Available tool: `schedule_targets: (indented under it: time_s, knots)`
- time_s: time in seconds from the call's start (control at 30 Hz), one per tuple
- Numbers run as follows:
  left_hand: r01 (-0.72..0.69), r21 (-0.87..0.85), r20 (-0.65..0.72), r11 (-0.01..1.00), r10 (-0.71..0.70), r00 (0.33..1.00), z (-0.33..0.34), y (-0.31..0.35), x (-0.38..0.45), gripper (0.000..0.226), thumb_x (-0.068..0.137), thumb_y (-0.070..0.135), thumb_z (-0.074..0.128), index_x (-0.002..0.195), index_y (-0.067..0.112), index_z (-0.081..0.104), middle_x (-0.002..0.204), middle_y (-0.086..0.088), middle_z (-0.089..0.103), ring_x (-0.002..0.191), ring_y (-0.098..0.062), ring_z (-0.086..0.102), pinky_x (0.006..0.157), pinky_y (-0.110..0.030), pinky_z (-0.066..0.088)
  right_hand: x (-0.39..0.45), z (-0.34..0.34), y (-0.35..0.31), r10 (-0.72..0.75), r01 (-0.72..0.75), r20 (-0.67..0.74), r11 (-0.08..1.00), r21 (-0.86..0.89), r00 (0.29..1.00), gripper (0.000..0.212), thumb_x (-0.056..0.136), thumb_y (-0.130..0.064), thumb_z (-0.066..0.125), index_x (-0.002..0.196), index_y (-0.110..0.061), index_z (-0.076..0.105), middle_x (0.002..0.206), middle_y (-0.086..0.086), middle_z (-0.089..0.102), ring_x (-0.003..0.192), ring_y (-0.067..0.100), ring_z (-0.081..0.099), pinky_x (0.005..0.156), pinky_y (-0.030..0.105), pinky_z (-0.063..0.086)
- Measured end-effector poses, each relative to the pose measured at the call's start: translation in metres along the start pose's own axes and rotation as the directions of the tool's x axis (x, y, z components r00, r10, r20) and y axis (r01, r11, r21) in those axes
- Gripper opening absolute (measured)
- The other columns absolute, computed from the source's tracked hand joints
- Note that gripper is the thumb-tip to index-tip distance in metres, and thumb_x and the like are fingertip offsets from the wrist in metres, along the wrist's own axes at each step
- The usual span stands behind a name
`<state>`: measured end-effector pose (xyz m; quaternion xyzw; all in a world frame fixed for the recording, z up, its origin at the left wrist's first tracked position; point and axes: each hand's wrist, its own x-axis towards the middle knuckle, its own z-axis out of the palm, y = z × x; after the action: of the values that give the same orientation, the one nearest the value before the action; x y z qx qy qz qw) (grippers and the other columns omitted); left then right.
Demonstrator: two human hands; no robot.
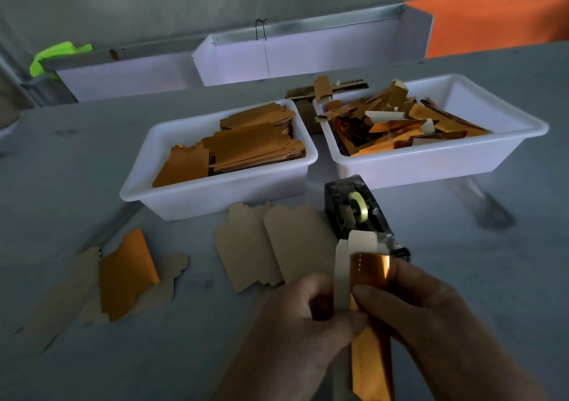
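Observation:
Both hands hold one folded gold-foil card box near the bottom centre, its pale inner flaps pointing up. My left hand grips its left side, thumb pressed on the pale flap. My right hand wraps its right side, thumb on the shiny gold face. A black tape dispenser with a yellowish roll stands just behind the box. Two flat brown card blanks lie to the left of the dispenser.
A white tub holds stacked flat gold blanks; a second white tub at the right holds several folded gold boxes. More blanks, one gold side up, lie at the left. White panels and an orange board stand behind.

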<state>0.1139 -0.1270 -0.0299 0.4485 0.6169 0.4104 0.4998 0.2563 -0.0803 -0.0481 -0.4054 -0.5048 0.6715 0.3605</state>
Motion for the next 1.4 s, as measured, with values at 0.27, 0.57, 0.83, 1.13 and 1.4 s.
schedule_targets:
  time_s: [0.27,0.57,0.83,1.13,1.4]
  knots:
    - [-0.108,0.05,-0.287,0.993,0.118,0.951,0.004,-0.009,-0.002,0.014,0.073,0.026,0.078,0.074,0.037,0.071,0.065,0.008,0.07,0.06,0.0,0.063,0.055,-0.014,0.046,-0.001,0.002,-0.001,-0.018,0.016,-0.096,1.0,-0.016,0.995,0.024,0.055,-0.03,0.071,0.078,-0.022,0.074,0.076,0.01,0.073,0.072,0.024,0.071,0.063,0.031,0.058]
    - [-0.041,0.947,-0.15,0.319,0.552,0.82,0.035,-0.02,-0.008,0.046,0.092,0.008,0.033,0.083,0.01,0.078,0.06,-0.005,0.058,0.057,-0.022,0.058,0.048,-0.025,0.045,-0.006,0.017,0.001,0.002,0.011,-0.199,0.998,0.069,0.98,0.013,0.078,-0.003,0.067,0.073,-0.012,0.075,0.066,0.011,0.072,0.06,0.017,0.07,0.047,0.016,0.051]
    - [-0.101,0.908,-0.149,0.406,0.54,0.828,0.036,-0.033,-0.016,0.05,0.1,0.015,0.032,0.082,0.027,0.077,0.076,-0.007,0.062,0.064,-0.023,0.063,0.046,-0.017,0.049,-0.01,0.016,0.008,-0.04,-0.013,-0.257,0.979,-0.202,0.965,0.014,0.069,-0.03,0.071,0.072,-0.044,0.072,0.069,-0.002,0.072,0.07,0.012,0.068,0.071,0.032,0.054]
    - [0.185,-0.28,-0.187,0.942,-0.243,0.952,0.01,-0.007,-0.003,0.01,0.064,0.016,0.079,0.06,0.013,0.07,0.039,-0.001,0.051,0.026,-0.008,0.041,0.031,-0.012,0.028,-0.005,-0.004,-0.006,-0.273,0.157,-0.207,0.88,-0.449,0.939,0.027,0.067,-0.06,0.072,0.079,-0.036,0.068,0.071,-0.01,0.067,0.066,0.0,0.063,0.065,0.011,0.048]
    - [0.096,-0.46,-0.255,0.883,-0.234,0.938,0.03,-0.006,0.018,0.013,0.084,0.007,0.066,0.071,0.005,0.066,0.045,0.0,0.05,0.031,-0.006,0.039,0.031,-0.015,0.029,0.036,-0.047,-0.01,-0.148,-0.026,-0.29,0.853,-0.521,0.945,0.011,0.075,-0.027,0.069,0.066,-0.032,0.072,0.077,-0.015,0.071,0.075,0.002,0.065,0.07,0.021,0.047]
